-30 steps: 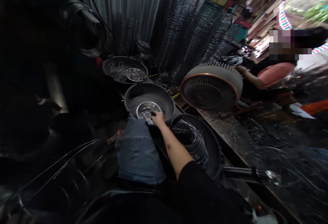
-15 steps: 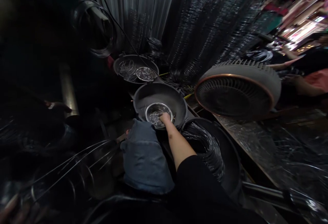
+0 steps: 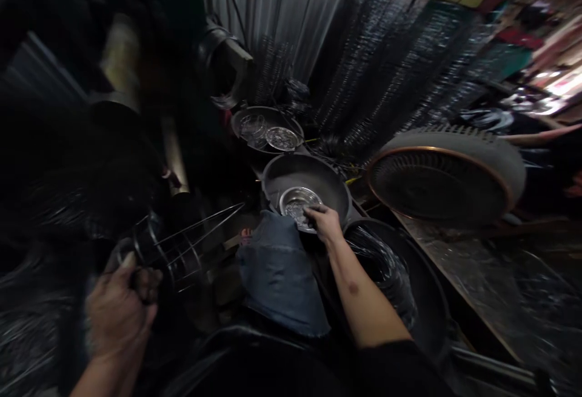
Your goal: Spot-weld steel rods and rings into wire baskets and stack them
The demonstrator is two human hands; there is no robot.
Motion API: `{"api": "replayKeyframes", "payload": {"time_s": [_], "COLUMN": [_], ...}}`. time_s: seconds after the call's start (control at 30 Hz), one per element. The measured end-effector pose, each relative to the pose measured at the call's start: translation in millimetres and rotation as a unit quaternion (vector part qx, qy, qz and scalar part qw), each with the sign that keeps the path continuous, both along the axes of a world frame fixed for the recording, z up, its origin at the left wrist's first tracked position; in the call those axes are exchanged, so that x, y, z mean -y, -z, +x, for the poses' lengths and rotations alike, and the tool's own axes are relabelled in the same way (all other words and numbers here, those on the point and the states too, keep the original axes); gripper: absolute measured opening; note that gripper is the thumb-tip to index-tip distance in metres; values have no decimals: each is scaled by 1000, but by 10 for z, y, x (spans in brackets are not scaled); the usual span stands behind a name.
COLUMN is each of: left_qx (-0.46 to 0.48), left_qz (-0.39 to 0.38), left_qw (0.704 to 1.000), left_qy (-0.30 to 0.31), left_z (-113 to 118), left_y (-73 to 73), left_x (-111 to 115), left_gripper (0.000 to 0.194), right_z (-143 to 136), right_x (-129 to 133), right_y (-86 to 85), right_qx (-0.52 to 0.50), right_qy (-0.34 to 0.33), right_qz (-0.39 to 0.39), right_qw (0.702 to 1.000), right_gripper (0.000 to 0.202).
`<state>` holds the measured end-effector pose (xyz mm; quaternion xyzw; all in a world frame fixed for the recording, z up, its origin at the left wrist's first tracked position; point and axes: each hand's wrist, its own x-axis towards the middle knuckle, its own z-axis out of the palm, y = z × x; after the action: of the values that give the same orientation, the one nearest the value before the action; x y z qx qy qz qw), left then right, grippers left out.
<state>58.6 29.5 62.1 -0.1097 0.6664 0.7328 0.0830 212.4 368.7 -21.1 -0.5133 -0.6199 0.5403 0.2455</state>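
My left hand (image 3: 122,300) is closed on one end of a wire frame (image 3: 184,257) made of thin rings joined by long straight wires. The wires' free ends point right, toward the blue denim cloth (image 3: 282,279) over my leg. My right hand (image 3: 324,221) is at the near right rim of a shiny metal bowl (image 3: 291,194), its fingers drawn together. Whatever is between those fingers is too small and blurred to name. Small silvery metal pieces (image 3: 295,210) lie in the bowl, which rests in a wide dark pan (image 3: 334,188).
Behind is another pan (image 3: 236,121) with a dish of metal bits (image 3: 282,138) and wire rings. A bundle of wires (image 3: 386,263) lies in a pan at right. A round fan (image 3: 445,185) stands beyond it. Stacked wire coils (image 3: 382,57) lean on the corrugated wall.
My left hand has risen from the lower left corner, bringing the wire frame into clearer view. My right hand has drawn back from inside the bowl to its rim. The view has shifted left.
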Motion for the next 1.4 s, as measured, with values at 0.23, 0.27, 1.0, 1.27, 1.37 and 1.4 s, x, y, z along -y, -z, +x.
{"api": "replayKeyframes", "payload": {"time_s": [0.23, 0.27, 1.0, 1.27, 1.37, 1.4], "left_qx": [-31, -34, 2, -19, -15, -16], "left_qz": [94, 103, 54, 55, 64, 69], "left_qw": [995, 994, 998, 997, 997, 996], "left_qy": [-2, -5, -42, -47, -50, -48], "left_z": [-15, -26, -311, -528, -617, -645], "left_y": [102, 114, -8, -45, -97, -120], "left_x": [119, 126, 154, 93, 74, 66], "left_gripper": [22, 25, 55, 52, 53, 53], "right_z": [188, 91, -1483, -1738, -1833, -1864], "right_x": [638, 723, 2073, 2063, 2056, 2054], "right_y": [-316, -401, -882, -880, -924, -942], "right_qx": [25, 0, -281, -312, -322, -326], "right_qy": [-89, -101, -215, -205, -199, -195], "right_qz": [-35, -57, -344, -330, -326, -325], "right_qw": [995, 993, 870, 867, 866, 866], "right_gripper": [19, 20, 32, 31, 29, 28]}}
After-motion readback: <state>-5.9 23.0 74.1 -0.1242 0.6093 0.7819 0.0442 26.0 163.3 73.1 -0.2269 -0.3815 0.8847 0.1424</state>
